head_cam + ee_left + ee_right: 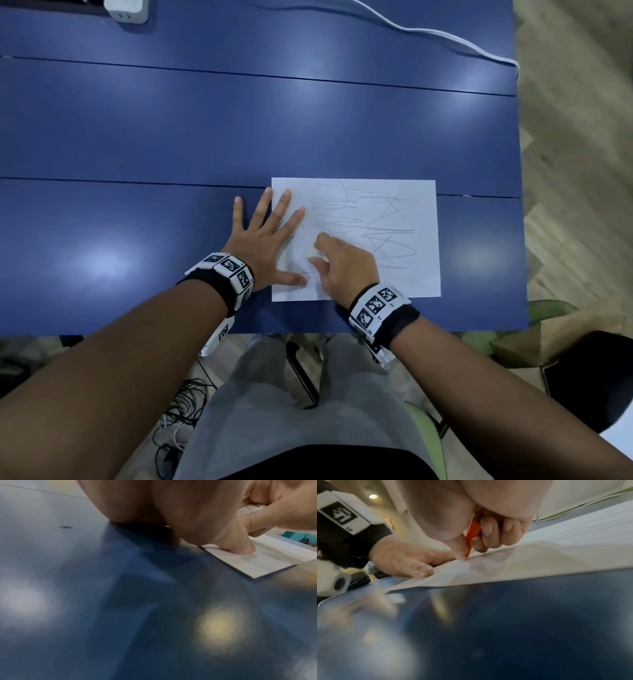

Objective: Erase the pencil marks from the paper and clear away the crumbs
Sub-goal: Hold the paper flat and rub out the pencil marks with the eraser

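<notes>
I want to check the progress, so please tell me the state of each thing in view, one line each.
paper: flat on the table, left part mostly erased, pencil marks remaining on the right
eraser: pinched, tip on the paper
left hand: fingers spread flat, pressing the paper's left edge
right hand: grips the eraser
table: blue, bears the paper

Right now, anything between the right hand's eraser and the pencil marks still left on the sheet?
Nothing visible. The right hand pinches the eraser at the paper's left part; the pencil marks lie uncovered. The left hand sits left, flat.
</notes>
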